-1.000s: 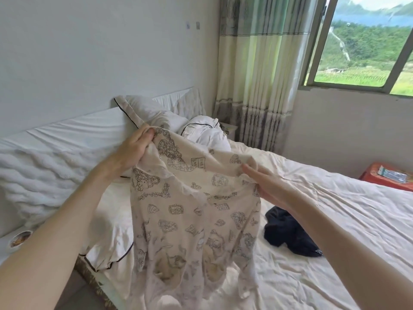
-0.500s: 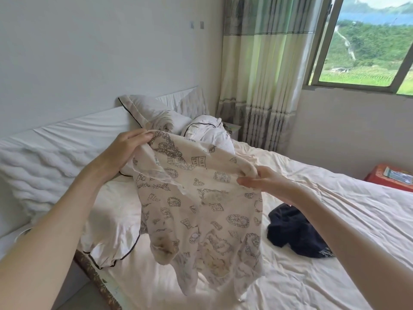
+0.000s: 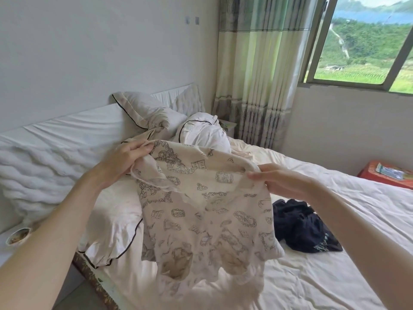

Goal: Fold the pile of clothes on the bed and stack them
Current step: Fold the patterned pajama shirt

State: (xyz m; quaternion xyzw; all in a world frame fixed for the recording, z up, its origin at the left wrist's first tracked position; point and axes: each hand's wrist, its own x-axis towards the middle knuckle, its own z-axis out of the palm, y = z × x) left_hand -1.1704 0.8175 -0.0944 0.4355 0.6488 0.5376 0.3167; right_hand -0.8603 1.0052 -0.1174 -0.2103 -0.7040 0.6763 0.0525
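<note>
Both hands, left hand (image 3: 125,157) and right hand (image 3: 274,179), are pinching the printed garment (image 3: 201,211), now lifted off the bed (image 3: 335,276); I'm judging folding is starting.

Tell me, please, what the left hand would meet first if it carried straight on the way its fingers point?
Probably the rumpled white pillow behind the printed garment. The left hand grips the garment's top edge, fingers pointing right and away toward the headboard end; depth is unclear from one view.

The scene is viewed from head height, forward and down over the bed (image 3: 335,276), seemingly from its side.
</note>
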